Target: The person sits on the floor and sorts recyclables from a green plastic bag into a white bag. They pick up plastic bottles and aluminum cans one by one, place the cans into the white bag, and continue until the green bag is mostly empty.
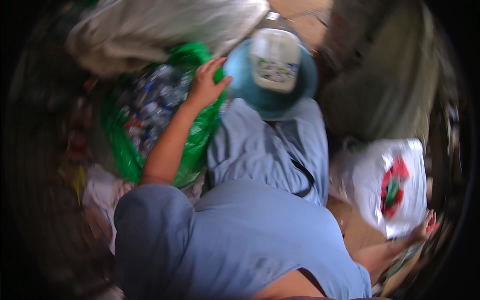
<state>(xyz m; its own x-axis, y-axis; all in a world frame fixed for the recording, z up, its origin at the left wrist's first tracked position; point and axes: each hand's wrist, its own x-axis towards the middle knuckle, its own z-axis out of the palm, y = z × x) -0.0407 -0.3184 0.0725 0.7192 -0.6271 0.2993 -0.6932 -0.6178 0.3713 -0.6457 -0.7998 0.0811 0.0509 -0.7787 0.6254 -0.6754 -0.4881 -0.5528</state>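
My left hand [208, 83] has its fingers apart and holds nothing visible. It is over the right rim of a green plastic bag [200, 138], close to a blue basin [240, 60]. Inside that bag lie many clear plastic bottles [161, 93], some with blue parts. A cut-open white plastic jug [275, 43] rests on the basin, with small mixed bits in it. Far to the right, my right hand [422, 229] holds a small red piece [433, 227], blurred. Beside it is a white plastic bag [369, 187] with red and green items [393, 187] in its opening.
A big whitish sack [150, 30] lies beyond the green bag. On the right stands a large greenish-grey sack [390, 82]. Brown flat sheeting [303, 15] covers part of the floor. Blurred clutter and a pale cloth or bag [101, 187] lie at left.
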